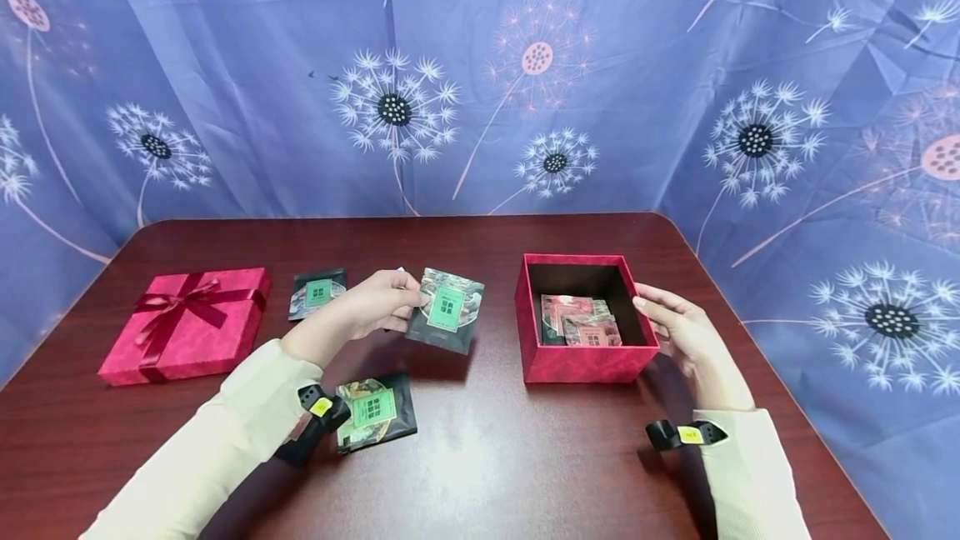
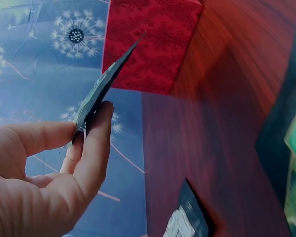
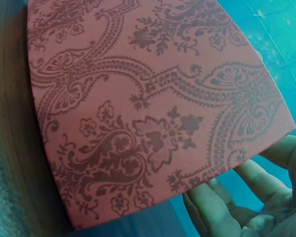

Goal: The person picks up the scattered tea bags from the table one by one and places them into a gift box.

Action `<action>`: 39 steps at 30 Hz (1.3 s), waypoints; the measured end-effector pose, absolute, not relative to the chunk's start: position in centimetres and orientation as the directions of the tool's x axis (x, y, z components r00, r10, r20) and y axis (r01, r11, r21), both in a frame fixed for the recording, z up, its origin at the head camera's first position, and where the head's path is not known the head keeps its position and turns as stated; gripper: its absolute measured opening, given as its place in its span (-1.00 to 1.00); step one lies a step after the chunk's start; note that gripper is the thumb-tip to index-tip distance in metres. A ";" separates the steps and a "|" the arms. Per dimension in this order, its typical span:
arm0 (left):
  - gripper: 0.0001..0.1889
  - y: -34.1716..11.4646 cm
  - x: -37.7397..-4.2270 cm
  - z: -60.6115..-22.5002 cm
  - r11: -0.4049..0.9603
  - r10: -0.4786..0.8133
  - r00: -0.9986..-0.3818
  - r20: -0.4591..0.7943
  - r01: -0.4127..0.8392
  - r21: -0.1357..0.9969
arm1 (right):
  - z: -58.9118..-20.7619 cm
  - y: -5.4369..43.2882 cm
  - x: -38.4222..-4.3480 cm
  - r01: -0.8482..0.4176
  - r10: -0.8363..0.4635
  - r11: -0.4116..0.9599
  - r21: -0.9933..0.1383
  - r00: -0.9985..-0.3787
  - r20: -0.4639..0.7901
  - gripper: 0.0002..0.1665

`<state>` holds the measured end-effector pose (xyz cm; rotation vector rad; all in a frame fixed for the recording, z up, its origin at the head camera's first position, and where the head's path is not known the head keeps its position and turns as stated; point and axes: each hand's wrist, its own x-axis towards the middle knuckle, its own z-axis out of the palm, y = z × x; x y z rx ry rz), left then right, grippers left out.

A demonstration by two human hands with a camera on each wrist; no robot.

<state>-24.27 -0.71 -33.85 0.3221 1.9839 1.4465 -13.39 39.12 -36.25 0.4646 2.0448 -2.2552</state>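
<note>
My left hand [image 1: 382, 302] pinches a dark tea sachet [image 1: 447, 311] with a green label, raised above the table. In the left wrist view that sachet [image 2: 101, 89] appears nearly edge-on between thumb and fingers. To its right stands an open red gift box [image 1: 581, 365] holding several sachets, red-patterned ones [image 1: 592, 330] on top. My right hand [image 1: 686, 332] holds the box's right side near the rim; the right wrist view has its fingers [image 3: 214, 210] at the edge of the patterned wall [image 3: 158, 113], partly hidden behind it.
A red lid [image 1: 195, 327] with a ribbon bow lies at the left of the brown table [image 1: 480, 490]. One green-labelled sachet [image 1: 317, 293] lies beside the lid, another [image 1: 375, 412] nearer the front, close to my left wrist. A blue dandelion-print cloth [image 1: 465, 165] hangs behind.
</note>
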 end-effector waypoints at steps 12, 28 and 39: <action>-0.92 2.3 -24.1 -31.4 0.321 0.513 -0.797 -0.319 -0.167 0.932 | -36.2 39.1 -13.4 0.232 0.139 -0.147 -0.962 -0.958 -0.252 -0.75; -0.93 7.2 -23.8 -29.8 0.194 0.564 -0.786 -0.253 -0.172 0.966 | -36.3 39.1 -13.3 0.224 0.151 -0.149 -0.963 -0.957 -0.246 -0.73; -0.96 11.0 -23.3 -30.0 0.186 0.572 -0.772 -0.277 -0.206 0.961 | -36.4 39.2 -13.5 0.232 0.162 -0.093 -0.968 -0.956 -0.245 -0.79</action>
